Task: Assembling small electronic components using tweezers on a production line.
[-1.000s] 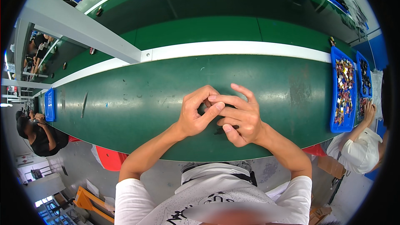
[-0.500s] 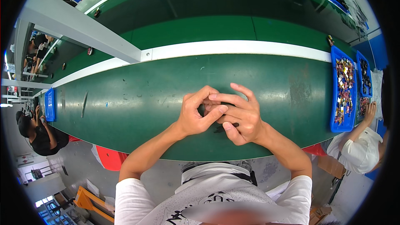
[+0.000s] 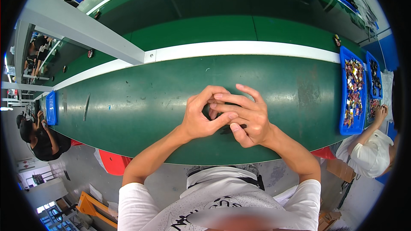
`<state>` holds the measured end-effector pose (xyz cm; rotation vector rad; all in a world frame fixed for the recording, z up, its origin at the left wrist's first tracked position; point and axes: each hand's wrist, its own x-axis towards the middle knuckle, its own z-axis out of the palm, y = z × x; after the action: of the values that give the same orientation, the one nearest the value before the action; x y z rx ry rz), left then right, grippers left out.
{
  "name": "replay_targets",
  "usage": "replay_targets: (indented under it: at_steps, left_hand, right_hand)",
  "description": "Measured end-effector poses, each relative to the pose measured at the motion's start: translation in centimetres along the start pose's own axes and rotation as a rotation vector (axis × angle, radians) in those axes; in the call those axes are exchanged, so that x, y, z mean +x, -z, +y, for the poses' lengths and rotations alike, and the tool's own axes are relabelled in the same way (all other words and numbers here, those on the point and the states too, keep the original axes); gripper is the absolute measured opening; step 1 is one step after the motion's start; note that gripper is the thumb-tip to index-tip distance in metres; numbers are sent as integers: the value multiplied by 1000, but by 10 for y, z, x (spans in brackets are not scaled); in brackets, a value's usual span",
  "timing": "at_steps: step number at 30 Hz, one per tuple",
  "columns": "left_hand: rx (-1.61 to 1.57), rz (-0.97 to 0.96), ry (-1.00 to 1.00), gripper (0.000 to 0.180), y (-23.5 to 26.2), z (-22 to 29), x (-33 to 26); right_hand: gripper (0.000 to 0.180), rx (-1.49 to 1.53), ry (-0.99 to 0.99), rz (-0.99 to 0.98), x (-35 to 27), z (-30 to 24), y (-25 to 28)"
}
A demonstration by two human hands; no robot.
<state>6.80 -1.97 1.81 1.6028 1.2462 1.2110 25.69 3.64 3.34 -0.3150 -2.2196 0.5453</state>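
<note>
My left hand (image 3: 203,113) and my right hand (image 3: 252,117) meet over the green work table (image 3: 150,90), close to its near edge. The left fingers curl inward, with the thumb reaching across to the right fingers. On the right, the index finger lifts away while the other fingers bend against the left hand. Whatever sits between them is hidden by the fingers; only dark patches show in the gaps. A thin metal tool, perhaps tweezers (image 3: 86,107), lies on the table far to the left.
Beyond a white rail (image 3: 239,48) runs a green conveyor belt (image 3: 192,32) carrying small parts (image 3: 337,40). A blue tray (image 3: 342,122) of small colourful pieces stands right, another blue tray (image 3: 52,108) left. Co-workers sit at both ends. A grey post (image 3: 85,28) slants over the left.
The left fingers and thumb have shifted slightly against the right hand's fingers. Parts on the belt have moved a little left. The right co-worker's hand has shifted slightly.
</note>
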Motion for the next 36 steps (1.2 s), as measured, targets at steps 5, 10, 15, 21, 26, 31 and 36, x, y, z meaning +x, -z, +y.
replay_targets:
  at_steps: [5, 10, 15, 21, 26, 31, 36]
  left_hand:
    - [219, 131, -324, 49, -2, 6, 7]
    - [418, 209, -345, 48, -6, 5, 7]
    - [423, 245, -307, 48, -8, 8, 8]
    - [401, 248, -282, 31, -12, -2, 5]
    - [362, 232, -284, 20, -13, -5, 4]
    - [309, 159, -365, 14, -14, -9, 2]
    - [313, 161, -369, 18, -12, -7, 2]
  right_hand:
    - [33, -41, -29, 52, -1, -1, 7]
    - [38, -29, -148, 194, 2, 6, 9]
    - [46, 92, -263, 219, 2, 10, 5]
    - [63, 649, -761, 324, 1, 20, 6]
    - [62, 665, -817, 339, 5, 18, 5]
    - [61, 630, -785, 322, 4, 17, 3]
    - [61, 611, -782, 327, 5, 15, 3]
